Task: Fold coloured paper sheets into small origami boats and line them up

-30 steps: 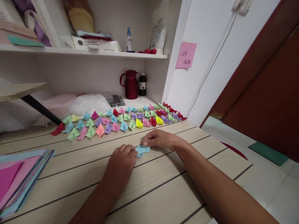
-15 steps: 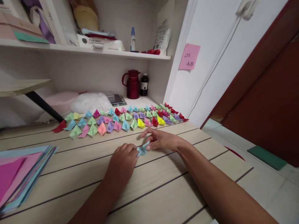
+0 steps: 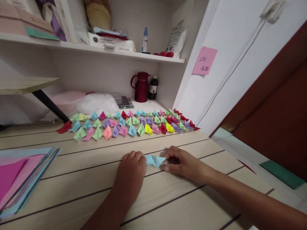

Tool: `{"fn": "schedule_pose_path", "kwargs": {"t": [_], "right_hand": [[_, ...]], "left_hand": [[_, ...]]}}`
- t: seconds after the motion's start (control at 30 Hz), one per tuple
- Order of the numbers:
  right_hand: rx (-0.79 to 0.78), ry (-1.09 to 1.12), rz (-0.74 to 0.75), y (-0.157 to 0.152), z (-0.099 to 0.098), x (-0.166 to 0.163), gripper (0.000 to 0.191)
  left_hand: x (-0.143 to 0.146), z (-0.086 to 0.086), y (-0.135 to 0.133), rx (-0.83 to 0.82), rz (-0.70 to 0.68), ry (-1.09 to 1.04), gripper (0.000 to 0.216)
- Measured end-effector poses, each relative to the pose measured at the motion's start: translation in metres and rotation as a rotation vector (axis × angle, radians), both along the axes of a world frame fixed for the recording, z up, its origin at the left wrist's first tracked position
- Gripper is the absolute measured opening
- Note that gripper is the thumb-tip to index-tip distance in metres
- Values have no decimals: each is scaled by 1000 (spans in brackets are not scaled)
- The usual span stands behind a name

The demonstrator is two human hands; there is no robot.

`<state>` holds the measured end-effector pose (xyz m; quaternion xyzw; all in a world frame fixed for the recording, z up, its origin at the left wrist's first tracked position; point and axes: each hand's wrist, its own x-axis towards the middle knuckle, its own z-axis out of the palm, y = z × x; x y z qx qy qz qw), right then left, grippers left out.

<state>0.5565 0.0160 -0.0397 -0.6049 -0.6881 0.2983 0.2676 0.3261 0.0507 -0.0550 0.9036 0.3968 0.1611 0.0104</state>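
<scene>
Head view: creased blue paper (image 3: 154, 161) (pointed, triangular facets) between hands (image 3: 131, 171) (image 3: 184, 164)

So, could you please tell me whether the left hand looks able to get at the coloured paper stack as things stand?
Probably yes: nothing visible stands between the left hand and the paper stack, though that hand would likely have to release the blue folded paper first.

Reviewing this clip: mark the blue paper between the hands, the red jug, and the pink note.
Blue paper (image 3: 154, 161): head view, on its folded middle.
Red jug (image 3: 141, 90): head view, on its body.
Pink note (image 3: 205, 60): head view, near its centre.
</scene>
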Motion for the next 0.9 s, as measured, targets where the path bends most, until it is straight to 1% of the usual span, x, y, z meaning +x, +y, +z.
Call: {"fn": "schedule_pose_path", "kwargs": {"t": [0.07, 0.2, 0.3, 0.47, 0.63, 0.7, 0.77, 0.9], "right_hand": [[14, 54, 48, -6, -3, -8, 24], [27, 216, 10, -2, -5, -32, 16], [31, 252, 13, 5, -5, -42, 15], [121, 158, 80, 8, -7, -48, 17], [242, -4, 73, 4, -15, -52, 21], [271, -55, 57, 3, -17, -52, 16], [274, -58, 34, 5, -18, -51, 7], [246, -72, 5, 11, -16, -47, 4]], "left_hand": [[3, 0, -1, 17, 26, 24, 13], [6, 1, -3, 53, 57, 64, 9], [6, 2, -4, 48, 72, 82, 11], [4, 2, -2, 2, 69, 60, 15], [1, -2, -1, -63, 56, -24, 15], [-1, -4, 0, -101, 44, -86, 14], [-3, -5, 3, -129, 43, -179, 11], [-5, -6, 10, -177, 102, -335, 9]]}}
